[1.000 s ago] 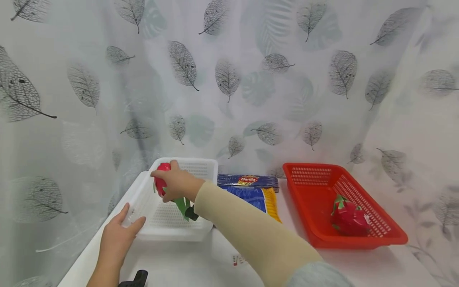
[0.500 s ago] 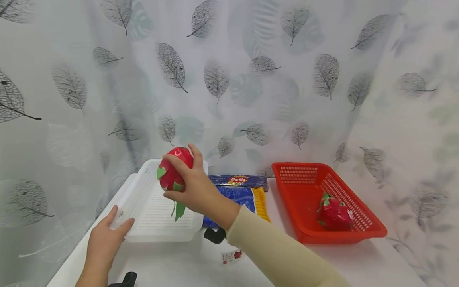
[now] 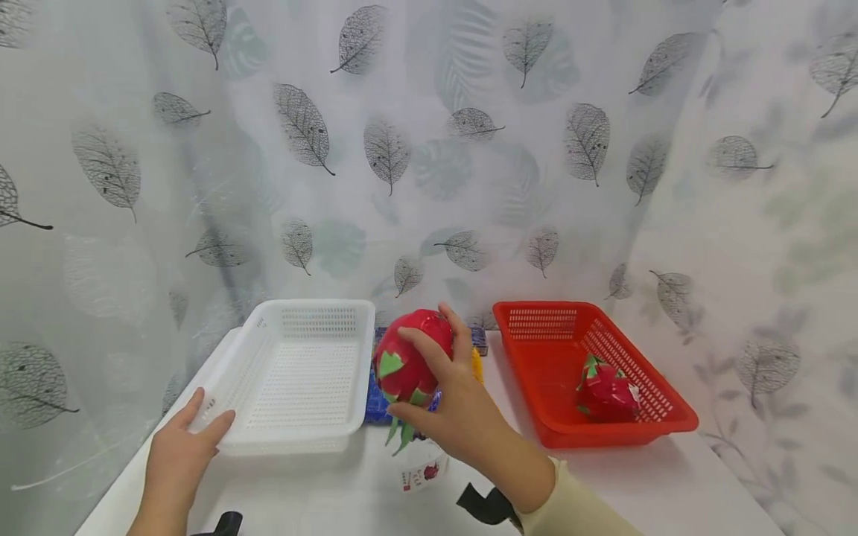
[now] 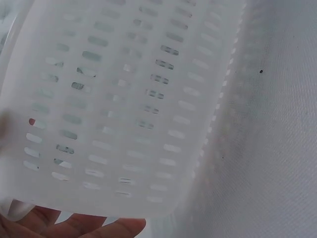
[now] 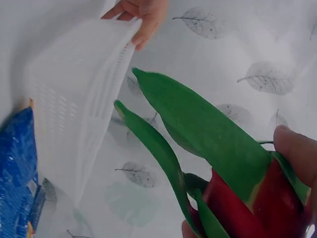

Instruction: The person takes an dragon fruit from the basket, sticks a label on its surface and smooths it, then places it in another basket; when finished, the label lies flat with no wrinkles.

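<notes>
My right hand [image 3: 469,402] grips a pink dragon fruit [image 3: 412,357] with green leaf tips, holding it above the table just right of the white basket. In the right wrist view, the long green leaves [image 5: 203,119] of this fruit point toward that basket. My left hand [image 3: 177,454] pinches the near left corner of the white slotted plastic basket [image 3: 302,387]. Nothing lies on the basket floor. In the left wrist view, curled fingers [image 4: 119,228] show below the basket's edge. A second dragon fruit [image 3: 606,391] rests inside the red basket [image 3: 544,409] on the right.
Behind the held fruit lie a blue packet [image 3: 377,398] with a yellow end and a dark blue box [image 3: 479,340], both partly hidden. A small printed label [image 3: 424,474] is on the white table [image 3: 322,495]. A leaf-patterned curtain [image 3: 429,223] hangs at the back.
My right hand has lifted the dragon fruit out of the white basket and carried it right, toward me. My left hand keeps its hold on the corner. The head view has shifted right.
</notes>
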